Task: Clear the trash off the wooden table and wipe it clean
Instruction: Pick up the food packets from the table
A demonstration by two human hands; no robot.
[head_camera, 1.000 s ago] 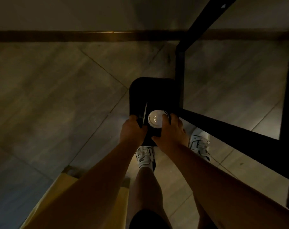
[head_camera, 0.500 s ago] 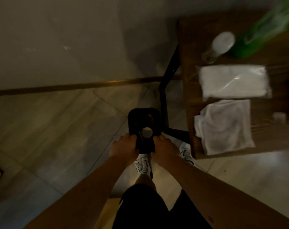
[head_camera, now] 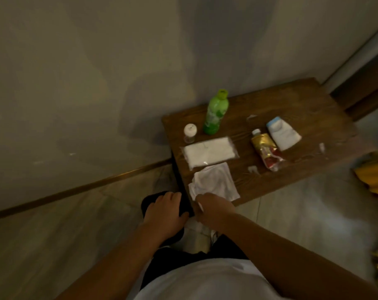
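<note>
Resting its loosely spread fingers on the black bin (head_camera: 160,204) beside the wooden table (head_camera: 292,109), the left hand (head_camera: 162,215) likely steadies it for trash, while the right hand (head_camera: 214,210), seemingly empty with curled fingers, reaches the white cloth (head_camera: 214,180) at the table's near-left corner, wrappers and bottles lying farther right.

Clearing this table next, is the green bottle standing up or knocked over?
Standing upright. The green bottle rests on its base on the wooden table, its cap pointing up, near the wall.

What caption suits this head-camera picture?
Hands over a black bin beside a littered wooden table.
</note>
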